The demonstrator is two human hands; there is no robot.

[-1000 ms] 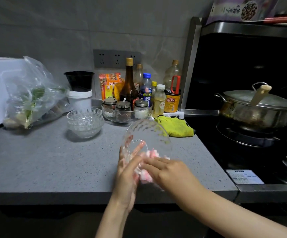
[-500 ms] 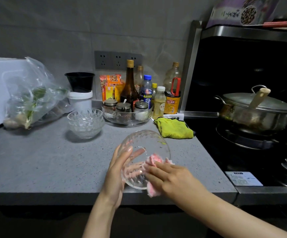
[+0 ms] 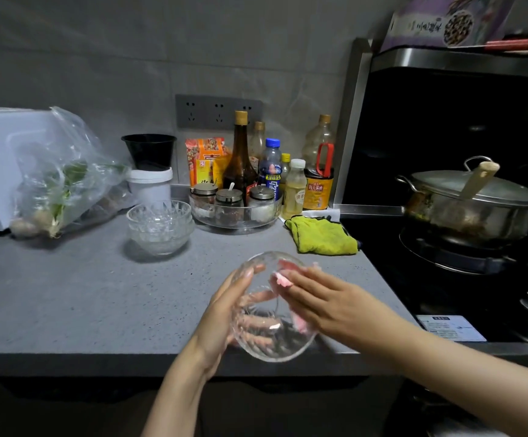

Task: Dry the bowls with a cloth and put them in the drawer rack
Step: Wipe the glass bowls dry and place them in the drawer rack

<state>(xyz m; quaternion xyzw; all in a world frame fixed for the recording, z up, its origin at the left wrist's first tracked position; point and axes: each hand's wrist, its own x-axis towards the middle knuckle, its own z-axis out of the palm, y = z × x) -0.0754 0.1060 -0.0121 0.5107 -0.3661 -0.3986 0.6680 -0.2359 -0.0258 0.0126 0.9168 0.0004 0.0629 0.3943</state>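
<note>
A person stands at a grey counter (image 3: 67,294), and both bare hands meet over its front edge. The left hand (image 3: 221,320) grips a clear cut-glass bowl (image 3: 273,346), tipped on its side. Its thumb lies along the near rim, and its curled fingers show through the glass. The right hand (image 3: 325,301) lies against the bowl's right side. Its fingers are nearly straight and press a pink cloth (image 3: 283,280) onto the rim; its thumb is hidden.

Beyond the left hand, further back on the counter, a stack of glass bowls (image 3: 160,227) stands upright. Beyond the right hand lies a crumpled green cloth (image 3: 322,236). To the right of that hand, a lidded metal pot (image 3: 470,206) sits on a dark stove.
</note>
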